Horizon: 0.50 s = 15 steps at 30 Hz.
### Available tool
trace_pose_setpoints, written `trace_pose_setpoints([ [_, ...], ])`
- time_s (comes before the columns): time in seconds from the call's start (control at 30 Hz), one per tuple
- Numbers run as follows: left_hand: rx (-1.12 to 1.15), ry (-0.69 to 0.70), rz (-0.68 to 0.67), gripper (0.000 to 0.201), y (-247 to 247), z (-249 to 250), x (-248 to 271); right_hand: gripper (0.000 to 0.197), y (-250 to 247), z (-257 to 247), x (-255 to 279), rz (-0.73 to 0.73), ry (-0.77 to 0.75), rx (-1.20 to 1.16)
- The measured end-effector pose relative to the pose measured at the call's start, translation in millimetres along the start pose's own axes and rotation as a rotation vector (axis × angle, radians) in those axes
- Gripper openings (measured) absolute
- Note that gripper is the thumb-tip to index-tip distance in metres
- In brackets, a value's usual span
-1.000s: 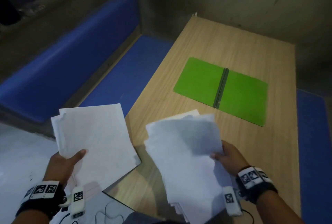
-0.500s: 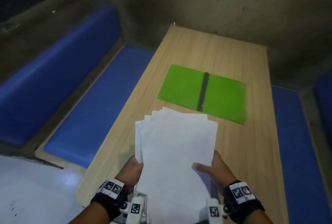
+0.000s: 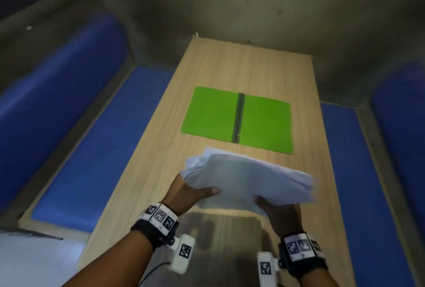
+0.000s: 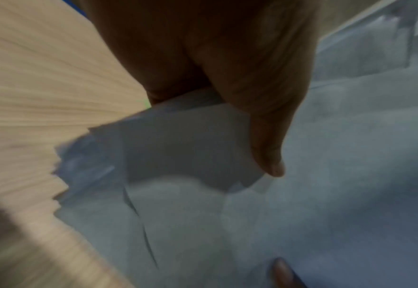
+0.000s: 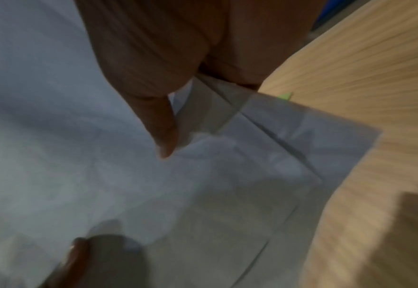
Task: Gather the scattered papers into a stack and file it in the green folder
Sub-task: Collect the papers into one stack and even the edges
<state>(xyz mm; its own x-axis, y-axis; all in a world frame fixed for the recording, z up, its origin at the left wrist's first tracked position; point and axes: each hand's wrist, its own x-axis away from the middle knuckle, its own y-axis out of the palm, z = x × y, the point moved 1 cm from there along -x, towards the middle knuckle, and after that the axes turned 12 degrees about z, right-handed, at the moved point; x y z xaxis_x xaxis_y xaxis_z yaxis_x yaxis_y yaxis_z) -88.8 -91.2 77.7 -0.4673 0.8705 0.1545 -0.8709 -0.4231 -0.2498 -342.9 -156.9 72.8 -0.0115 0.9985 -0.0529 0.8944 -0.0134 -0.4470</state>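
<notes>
Head view, wooden bench (image 3: 230, 68) running up the centre of the frame, green folder (image 3: 264, 123) lying open mid-frame, stack of papers (image 3: 248, 183) just below it, pinched between left hand (image 3: 186, 194) and right hand (image 3: 280, 215), thumbs on top.

A booth-style seating nook, like a canteen or diner corner: a narrow wood-grain tabletop (image 3: 241, 68) runs up to a bare, stained grey wall (image 3: 230, 6), with blue padded benches (image 3: 96, 139) along both long sides and dim lighting throughout.
</notes>
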Motion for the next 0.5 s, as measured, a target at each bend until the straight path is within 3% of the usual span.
trace_pose_setpoints([
  [0.1, 0.074, -0.095, 0.010, 0.043, 8, -18, 0, 0.098, 9, 29, 0, -0.103, 0.312, -0.117],
  [0.13, 0.084, -0.090, 0.019, 0.043, 11, -18, 1, 0.094, 12, 35, 0, -0.083, 0.360, -0.166],
  [0.23, 0.134, -0.066, 0.096, 0.042, 19, -9, 4, 0.047, 15, 28, -2, 0.024, 0.269, -0.219],
  [0.27, 0.136, -0.054, 0.124, 0.041, 20, -7, 4, 0.042, 15, 22, -4, 0.026, 0.254, -0.234],
  [0.4, 0.128, -0.071, 0.167, 0.044, 17, -6, 6, 0.039, 4, 11, -8, 0.060, 0.152, -0.171],
  [0.5, 0.074, -0.107, 0.097, 0.045, 19, -18, 7, 0.050, -3, 22, -1, 0.063, 0.191, -0.137],
])
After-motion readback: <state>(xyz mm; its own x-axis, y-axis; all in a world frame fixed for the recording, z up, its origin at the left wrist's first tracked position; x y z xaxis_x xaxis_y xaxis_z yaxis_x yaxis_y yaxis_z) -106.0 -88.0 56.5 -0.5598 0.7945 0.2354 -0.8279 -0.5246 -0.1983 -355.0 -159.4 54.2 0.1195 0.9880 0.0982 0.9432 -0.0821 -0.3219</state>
